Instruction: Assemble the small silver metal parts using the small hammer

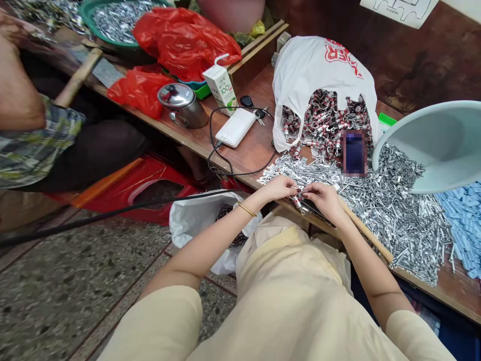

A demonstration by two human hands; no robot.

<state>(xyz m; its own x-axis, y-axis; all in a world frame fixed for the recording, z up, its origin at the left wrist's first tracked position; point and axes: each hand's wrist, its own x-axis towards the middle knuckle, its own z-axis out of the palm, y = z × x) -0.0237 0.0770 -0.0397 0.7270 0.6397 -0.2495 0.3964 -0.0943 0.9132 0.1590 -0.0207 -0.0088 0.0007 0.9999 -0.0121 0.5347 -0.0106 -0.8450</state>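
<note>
My left hand and my right hand meet at the table's front edge, fingertips close together. My left hand pinches a small red-and-silver metal piece, which hangs below the fingers with a metal end pointing down. The right thumb and fingers are pinched together at its upper end; what lies between them is too small to make out. Just beyond both hands spreads a heap of small silver metal parts. A wooden-handled tool lies beside my right forearm, its head partly hidden by my hand.
A white plastic bag spills red-and-silver pieces. A tipped pale basin and blue strips are at right. A power bank, drink carton and metal cup stand left. Another person's arm is far left.
</note>
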